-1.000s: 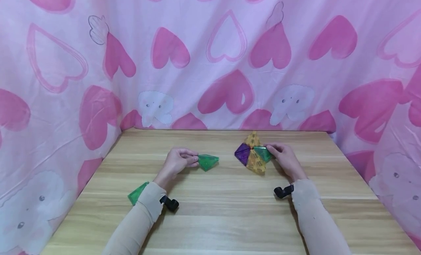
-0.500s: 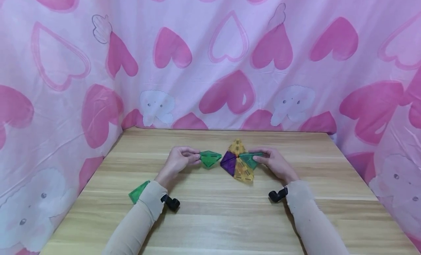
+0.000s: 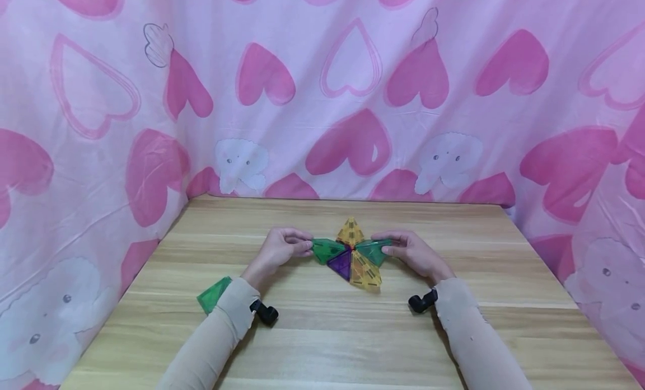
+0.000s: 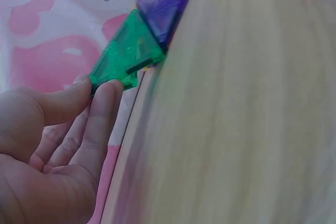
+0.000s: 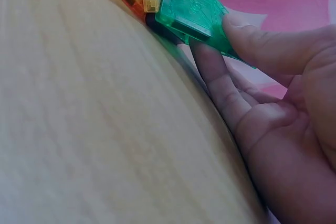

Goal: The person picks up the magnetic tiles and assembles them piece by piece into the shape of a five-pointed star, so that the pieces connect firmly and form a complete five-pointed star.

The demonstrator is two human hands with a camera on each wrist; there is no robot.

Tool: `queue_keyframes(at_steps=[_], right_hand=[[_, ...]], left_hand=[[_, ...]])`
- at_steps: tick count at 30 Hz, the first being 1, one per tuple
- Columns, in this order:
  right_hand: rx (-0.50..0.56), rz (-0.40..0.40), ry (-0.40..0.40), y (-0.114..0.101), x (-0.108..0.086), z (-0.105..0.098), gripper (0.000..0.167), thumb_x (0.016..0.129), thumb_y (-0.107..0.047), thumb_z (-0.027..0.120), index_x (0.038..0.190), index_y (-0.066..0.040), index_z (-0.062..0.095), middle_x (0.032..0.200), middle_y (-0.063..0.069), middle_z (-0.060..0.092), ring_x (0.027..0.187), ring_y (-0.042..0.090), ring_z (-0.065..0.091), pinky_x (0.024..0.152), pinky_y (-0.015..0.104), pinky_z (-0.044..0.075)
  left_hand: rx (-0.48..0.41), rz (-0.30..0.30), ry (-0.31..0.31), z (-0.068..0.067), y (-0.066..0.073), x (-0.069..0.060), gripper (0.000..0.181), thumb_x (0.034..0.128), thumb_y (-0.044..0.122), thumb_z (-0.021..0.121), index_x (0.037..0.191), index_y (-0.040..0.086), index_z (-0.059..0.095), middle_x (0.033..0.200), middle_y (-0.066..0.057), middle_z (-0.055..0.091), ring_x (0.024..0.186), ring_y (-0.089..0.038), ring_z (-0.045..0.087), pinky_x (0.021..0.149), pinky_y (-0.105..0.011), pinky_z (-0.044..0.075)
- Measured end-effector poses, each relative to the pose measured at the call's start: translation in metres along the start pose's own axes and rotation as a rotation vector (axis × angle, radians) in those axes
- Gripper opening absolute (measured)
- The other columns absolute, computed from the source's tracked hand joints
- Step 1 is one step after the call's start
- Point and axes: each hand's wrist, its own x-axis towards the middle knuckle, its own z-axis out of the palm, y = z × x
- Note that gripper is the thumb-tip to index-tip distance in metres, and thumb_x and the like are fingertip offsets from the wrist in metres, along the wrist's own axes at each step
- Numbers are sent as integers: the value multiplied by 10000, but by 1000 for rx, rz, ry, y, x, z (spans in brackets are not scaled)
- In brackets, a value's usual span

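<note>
In the head view, my left hand [image 3: 280, 250] pinches the outer end of a green translucent magnetic tile [image 3: 325, 250]. Its inner end meets a cluster: a purple tile [image 3: 340, 263], a yellow-orange tile [image 3: 350, 231] at the back, another yellow-orange tile [image 3: 366, 272] in front and a green tile [image 3: 370, 251] on the right. Thumb and fingers of my right hand [image 3: 415, 253] pinch that right green tile. Up close in the left wrist view, the held green tile [image 4: 123, 51] touches the purple tile [image 4: 165, 9]. The right wrist view shows the other green tile [image 5: 191, 6] tilted against yellow-orange pieces.
Another green tile [image 3: 214, 295] lies on the wooden table [image 3: 342, 345] beside my left sleeve, partly hidden by it. A black camera mount sits at each wrist. Pink heart-patterned cloth [image 3: 347, 138] stands along the back and both sides.
My right hand has moved left, bringing the cluster of tiles toward the left hand. The left green tile, apart from the cluster before, now meets it. My left hand has shifted slightly right.
</note>
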Motion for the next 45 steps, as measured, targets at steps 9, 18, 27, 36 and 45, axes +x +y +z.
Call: queue_keyframes(at_steps=[9,18,27,36,45], right_hand=[[5,10,-11,0,-1,0,399,1091,-221,724,1483,-147,715,1546,59,679,1407,235,634,1145,185,437],[9,22,19,0,0,0,413,1072,-214,746,1475,-132,718,1532,66,689,1404,259,632,1168,215,422],[-49,48,210,3,-2,-8,406,1066,-197,755,1460,-104,726,1481,91,717,1327,219,649,1175,300,418],[-51,58,339,3,-4,-14,448,1098,-193,715,1525,-66,664,1462,191,701,1354,279,617,1066,178,451],[-20,58,372,3,-3,-12,436,1104,-150,696,1520,-24,655,1442,222,695,1295,246,631,1024,173,474]], left_hand=[[2,15,-2,9,-1,3,339,1052,-79,691,1389,-111,693,1292,-291,751,1028,-243,809,963,-351,652],[63,12,64,5,0,4,339,1082,24,703,1407,-69,701,1244,-248,774,1103,-322,800,984,-377,648],[125,-7,77,-2,4,2,302,1113,110,689,1385,-13,734,1246,-215,783,1117,-323,796,1006,-389,640],[136,5,77,-21,14,-12,349,1147,116,634,1441,-65,680,1346,-289,735,1203,-389,764,1092,-466,597],[330,76,49,-55,30,-39,392,1142,154,643,1479,-45,657,1411,-289,702,1258,-413,727,1075,-456,607]])
